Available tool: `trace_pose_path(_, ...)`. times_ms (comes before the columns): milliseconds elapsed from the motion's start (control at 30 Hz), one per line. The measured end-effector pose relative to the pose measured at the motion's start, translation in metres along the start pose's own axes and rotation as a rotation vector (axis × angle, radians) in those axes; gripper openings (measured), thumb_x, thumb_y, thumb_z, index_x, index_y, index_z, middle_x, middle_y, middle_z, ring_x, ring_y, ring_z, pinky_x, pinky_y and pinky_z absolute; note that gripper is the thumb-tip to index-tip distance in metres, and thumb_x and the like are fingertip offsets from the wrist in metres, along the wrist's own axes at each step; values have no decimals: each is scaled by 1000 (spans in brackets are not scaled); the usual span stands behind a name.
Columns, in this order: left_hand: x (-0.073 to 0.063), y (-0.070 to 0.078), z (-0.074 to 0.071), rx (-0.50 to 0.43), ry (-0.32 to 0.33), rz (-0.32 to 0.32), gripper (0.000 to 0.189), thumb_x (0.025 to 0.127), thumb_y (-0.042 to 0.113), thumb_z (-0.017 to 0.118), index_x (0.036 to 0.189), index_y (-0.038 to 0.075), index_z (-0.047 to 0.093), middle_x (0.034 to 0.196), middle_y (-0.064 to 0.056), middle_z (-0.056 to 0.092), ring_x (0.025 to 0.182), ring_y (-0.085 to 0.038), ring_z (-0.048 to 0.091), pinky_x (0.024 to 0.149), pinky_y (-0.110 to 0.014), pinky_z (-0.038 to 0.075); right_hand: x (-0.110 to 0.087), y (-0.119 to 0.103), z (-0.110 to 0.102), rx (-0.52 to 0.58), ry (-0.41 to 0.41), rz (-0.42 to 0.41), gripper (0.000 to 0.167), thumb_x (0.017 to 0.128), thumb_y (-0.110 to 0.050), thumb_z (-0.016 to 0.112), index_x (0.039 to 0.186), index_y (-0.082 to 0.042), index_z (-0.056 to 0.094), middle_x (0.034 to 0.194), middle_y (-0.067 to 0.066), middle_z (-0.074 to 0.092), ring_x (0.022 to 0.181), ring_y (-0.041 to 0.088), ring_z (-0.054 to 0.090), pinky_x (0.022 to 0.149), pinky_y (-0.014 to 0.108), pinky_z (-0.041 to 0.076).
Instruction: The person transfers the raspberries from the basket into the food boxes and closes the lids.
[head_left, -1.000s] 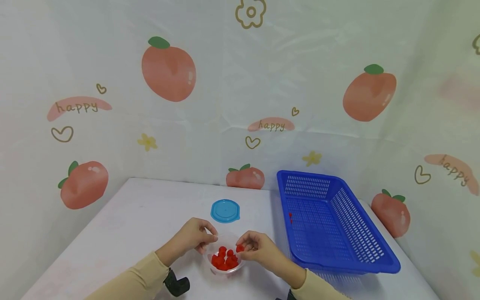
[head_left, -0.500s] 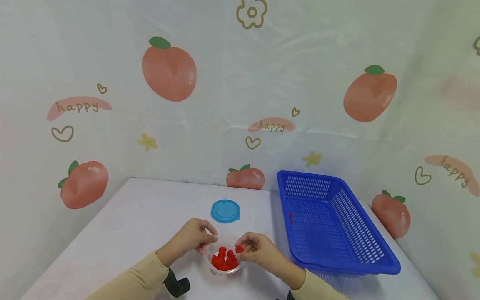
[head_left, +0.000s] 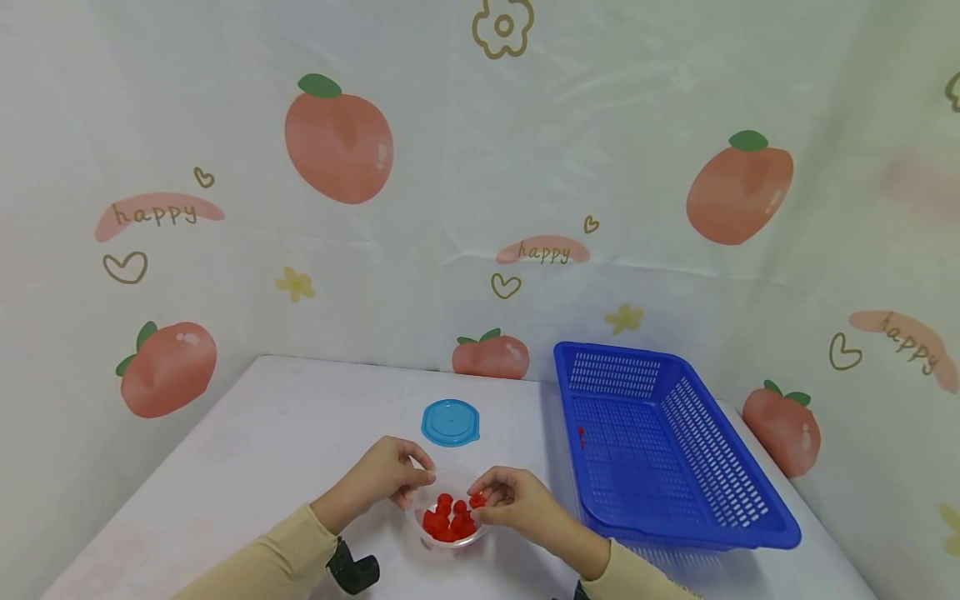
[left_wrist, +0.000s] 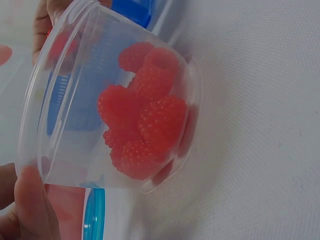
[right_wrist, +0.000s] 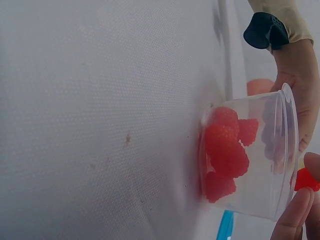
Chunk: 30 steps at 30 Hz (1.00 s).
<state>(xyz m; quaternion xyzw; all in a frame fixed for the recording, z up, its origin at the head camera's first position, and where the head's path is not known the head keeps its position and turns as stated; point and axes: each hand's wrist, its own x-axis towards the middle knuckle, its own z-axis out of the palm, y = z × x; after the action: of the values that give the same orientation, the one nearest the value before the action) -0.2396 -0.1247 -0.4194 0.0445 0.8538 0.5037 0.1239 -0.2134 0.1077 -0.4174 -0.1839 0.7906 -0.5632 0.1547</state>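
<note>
A clear plastic bowl [head_left: 453, 477] stands on the table with several red raspberries [left_wrist: 145, 115] piled on its bottom. My left hand [head_left: 388, 468] pinches the bowl's rim at its far left side. Over the right side of the rim, my right hand [head_left: 519, 500] holds one raspberry [right_wrist: 306, 180] between thumb and fingers. In the right wrist view that raspberry shows just past the rim, partly covered by the fingers. Behind the bowl lies a light-blue lid [head_left: 450, 423], flat on the table.
To the right is a large blue plastic basket [head_left: 630, 475] with perforated walls. Small red spots [head_left: 581, 432] show along its left side. A white cloth [head_left: 315, 408] covers the table, and a fruit-printed curtain [head_left: 420, 208] hangs behind it. Black wrist gear [head_left: 352, 568] sits by the left sleeve.
My right hand has sunk slightly and shifted a touch left with the raspberry, bringing it lower at the bowl. The left hand and the bowl stay where they were.
</note>
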Motion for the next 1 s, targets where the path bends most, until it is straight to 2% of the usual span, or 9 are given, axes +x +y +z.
trace_pose_path(600,0,1,-2,10,-2,17,16,84,18,75,92,6,69,55,-3,54,41,-11,53,49,-22,52,2,1,-4,-42,-20,-22,23,79,1,72,99,7,64,79,0,57,72,12,52,62,14,47)
trace_pose_path(733,0,1,-2,17,-2,18,15,84,17,75,92,6,69,55,-3,54,41,-11,53,49,-22,52,1,0,-7,-17,-20,-26,24,79,2,72,100,8,64,81,2,58,72,12,54,63,14,49)
trace_pose_path(867,0,2,-1,20,0,13,15,84,18,76,91,6,69,56,-3,54,41,-11,53,49,-22,52,-4,-7,-13,20,-8,-44,25,80,1,72,102,8,63,86,9,60,72,11,55,64,15,50)
trace_pose_path(1000,0,1,-1,17,2,4,17,83,20,77,91,7,69,56,-3,54,41,-12,53,50,-22,52,-11,-23,-26,34,1,-56,26,83,-3,72,105,7,61,93,13,59,78,14,57,69,17,52)
